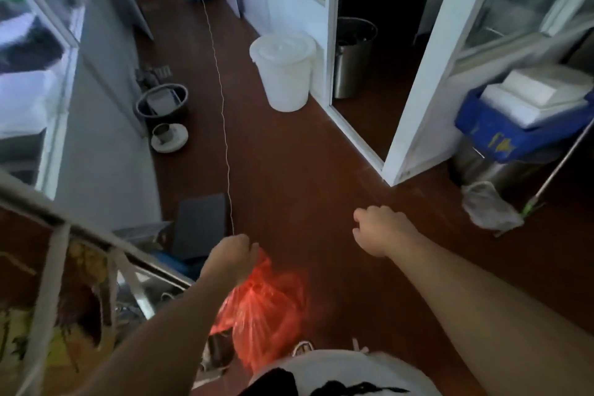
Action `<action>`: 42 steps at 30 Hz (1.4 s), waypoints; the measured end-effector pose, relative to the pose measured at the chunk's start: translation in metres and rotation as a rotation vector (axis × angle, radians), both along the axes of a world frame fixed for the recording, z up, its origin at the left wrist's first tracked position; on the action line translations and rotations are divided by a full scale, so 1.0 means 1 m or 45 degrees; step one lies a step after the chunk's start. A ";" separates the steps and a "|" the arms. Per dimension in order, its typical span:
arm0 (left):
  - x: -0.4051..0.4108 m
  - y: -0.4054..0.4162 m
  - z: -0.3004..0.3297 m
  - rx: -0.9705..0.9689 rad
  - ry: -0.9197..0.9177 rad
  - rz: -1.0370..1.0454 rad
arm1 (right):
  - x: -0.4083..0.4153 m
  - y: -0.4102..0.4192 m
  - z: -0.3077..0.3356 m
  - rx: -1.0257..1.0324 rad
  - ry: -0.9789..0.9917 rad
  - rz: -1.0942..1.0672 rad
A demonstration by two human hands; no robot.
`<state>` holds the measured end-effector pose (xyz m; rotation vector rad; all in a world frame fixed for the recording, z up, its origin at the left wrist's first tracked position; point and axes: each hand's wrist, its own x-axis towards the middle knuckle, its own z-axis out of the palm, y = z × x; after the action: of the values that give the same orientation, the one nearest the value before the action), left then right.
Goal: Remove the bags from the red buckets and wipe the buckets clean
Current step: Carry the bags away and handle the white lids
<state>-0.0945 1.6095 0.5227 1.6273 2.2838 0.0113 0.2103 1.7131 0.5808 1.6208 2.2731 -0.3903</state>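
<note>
Two hands reach out over a brown floor (289, 154) in a narrow corridor. At far left, windows run along a grey wall, and a metal railing (96, 234) crosses the lower left corner. Beside the wall on the floor sit a dark basin (161, 103) with something flat inside it and, just in front of it, a white dish (169, 137) holding a metal cup. Nearer, a dark flat panel (199, 225) leans by the wall.

The left hand (233, 255) is curled into a fist around the gathered neck of a red bag (266, 308), which hangs below it, full and bulging, off the floor and close to the person's body. A thin white string (221, 106) runs from just above that hand up the corridor into the distance; whether the hand holds it cannot be told.

Past the middle, a white lidded bucket (284, 70) stands on the floor against a white partition. The right hand (377, 230) hovers apart from the bag with its fingers curled in, holding nothing visible.

Behind the open doorway stands a large steel pot (352, 57). At far right, a blue crate (520, 125) carrying white boxes rests on a steel bin, with a mop (488, 207) lying on the floor just beside it. No red bucket shows.
</note>
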 end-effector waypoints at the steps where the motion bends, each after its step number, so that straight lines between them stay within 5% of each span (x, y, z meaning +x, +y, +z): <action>1: -0.008 0.023 0.003 0.004 -0.011 0.019 | -0.008 0.021 0.002 0.006 0.012 -0.008; 16: -0.101 0.385 0.044 0.066 0.002 0.241 | -0.070 0.431 0.022 -0.020 -0.010 0.138; 27: -0.190 0.607 0.071 0.202 0.081 0.265 | -0.219 0.670 0.037 0.012 -0.010 0.398; 42: -0.420 0.882 0.038 0.007 -0.022 0.088 | -0.401 0.926 -0.006 -0.088 -0.080 0.104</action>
<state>-0.5148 2.4914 0.5604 1.5448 2.3278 0.0481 -0.1908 2.6389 0.5751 1.4809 2.2450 -0.3876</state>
